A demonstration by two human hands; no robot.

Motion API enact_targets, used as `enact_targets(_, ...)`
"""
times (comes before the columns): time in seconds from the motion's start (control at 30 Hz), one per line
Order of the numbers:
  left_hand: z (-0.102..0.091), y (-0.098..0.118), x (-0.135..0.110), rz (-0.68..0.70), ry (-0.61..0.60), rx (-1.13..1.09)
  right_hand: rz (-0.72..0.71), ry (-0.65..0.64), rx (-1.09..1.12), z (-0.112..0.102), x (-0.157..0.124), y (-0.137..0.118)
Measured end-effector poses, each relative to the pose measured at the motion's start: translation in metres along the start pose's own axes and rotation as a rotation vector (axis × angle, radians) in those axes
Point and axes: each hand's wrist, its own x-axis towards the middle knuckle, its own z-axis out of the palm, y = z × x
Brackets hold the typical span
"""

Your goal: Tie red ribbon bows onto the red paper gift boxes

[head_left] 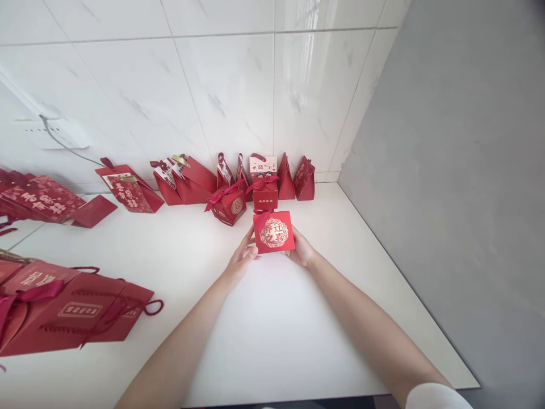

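Observation:
A red gift box (275, 232) with a round gold pattern and large characters faces me, gripped between both hands. My left hand (243, 254) closes on its left side, thumb at the lower front corner. My right hand (303, 247) presses its right side, with most fingers hidden behind the box. Just behind stands another red box (265, 199) tied with a ribbon bow. To its left, a ribboned gift box (230, 209) sits at an angle, a gold medallion on its front.
Several red triangular packets (286, 179) line the tiled wall (230, 85). Large red gift bags (80, 307) with rope handles lie at the left of the white table (340, 318). A grey panel (460, 159) borders the right side. A cable (63, 143) runs from a wall socket.

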Motion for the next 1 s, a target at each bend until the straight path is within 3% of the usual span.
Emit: enact_targets(1.0,0.0002,-0.0085,0.0006,-0.054,0.014,-0.067,-0.001,0.038,-0.012,-0.0027,0.0035,-0.0007)
